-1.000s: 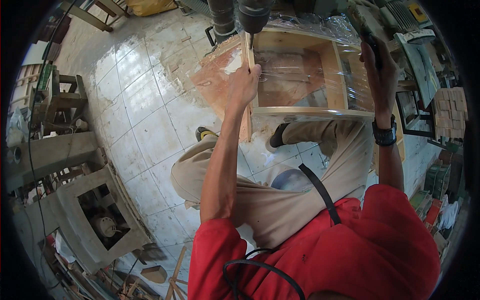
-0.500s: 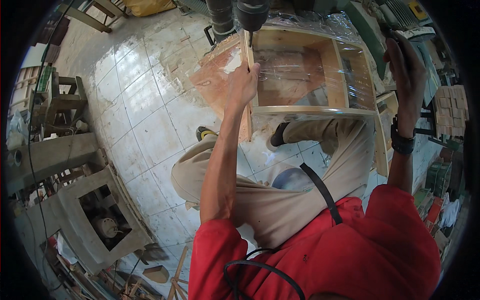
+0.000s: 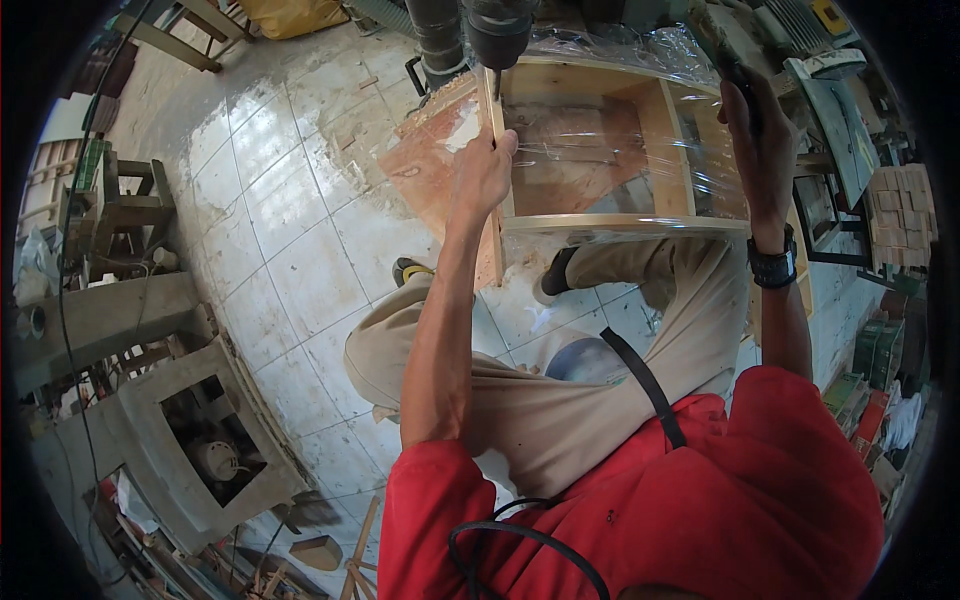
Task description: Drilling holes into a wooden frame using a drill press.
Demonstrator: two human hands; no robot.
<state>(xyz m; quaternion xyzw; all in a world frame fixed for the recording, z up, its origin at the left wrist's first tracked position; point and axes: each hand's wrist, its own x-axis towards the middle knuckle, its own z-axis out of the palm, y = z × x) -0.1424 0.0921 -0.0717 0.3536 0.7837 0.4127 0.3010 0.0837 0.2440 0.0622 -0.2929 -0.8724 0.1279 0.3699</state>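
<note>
My left hand [image 3: 484, 170] is closed around the edge of a narrow wooden board [image 3: 494, 235], thumb on top. Directly above the board's far end is a dark drill chuck [image 3: 497, 35] with a thin bit [image 3: 497, 84] pointing down at it. I cannot tell whether the bit has entered the wood. On the far right, my right hand [image 3: 768, 150] is raised, its fingers curled around a dark handle [image 3: 748, 90] that is mostly hidden. Beside the board stands a pale wooden frame [image 3: 620, 221] with compartments, partly wrapped in clear plastic film.
A thick dark column [image 3: 440, 45] rises behind the board. Reddish plywood [image 3: 425, 160] with wood shavings lies left of it. Grey machinery [image 3: 150, 420] stands at the left over the tiled floor [image 3: 310, 260]. Stacked wood blocks [image 3: 902, 215] are at the far right.
My right hand has swung left with the dark handle. The drill chuck and bit have come down slightly toward the board. My left hand stays almost in place on it.
</note>
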